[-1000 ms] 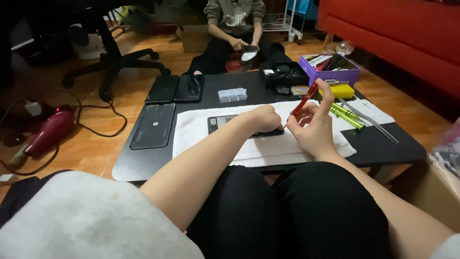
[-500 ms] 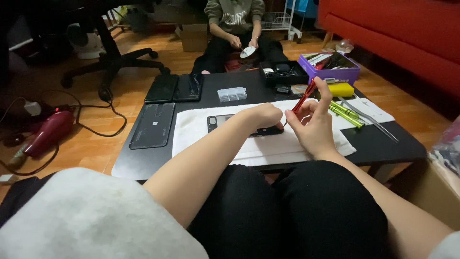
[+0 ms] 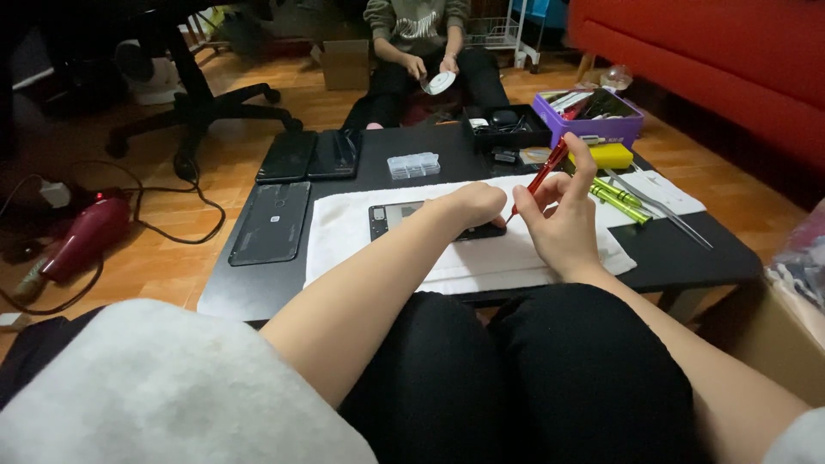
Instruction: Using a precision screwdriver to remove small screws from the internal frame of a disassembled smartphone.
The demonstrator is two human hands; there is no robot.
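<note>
An opened dark phone [image 3: 397,217] lies on a white towel [image 3: 344,232] on the low black table [image 3: 258,288]. My left hand [image 3: 471,206] rests curled on the phone's right end and presses it down. My right hand [image 3: 563,219] grips a thin red screwdriver [image 3: 543,176], its tip angled down to the phone's right edge beside my left fingers.
Three dark phone panels [image 3: 273,219] lie on the table's left part, near a clear parts box [image 3: 413,165]. Green screwdrivers [image 3: 620,200], tweezers [image 3: 666,210], a yellow tool [image 3: 612,155], a black tray [image 3: 505,127] and a purple box [image 3: 589,116] stand to the right. Another person [image 3: 421,43] sits opposite, holding a white disc [image 3: 441,82]. A red hair dryer [image 3: 82,241] lies on the floor.
My hands keep nearly the same pose on the phone; the red screwdriver has shifted only slightly. The person opposite has raised the white disc a little.
</note>
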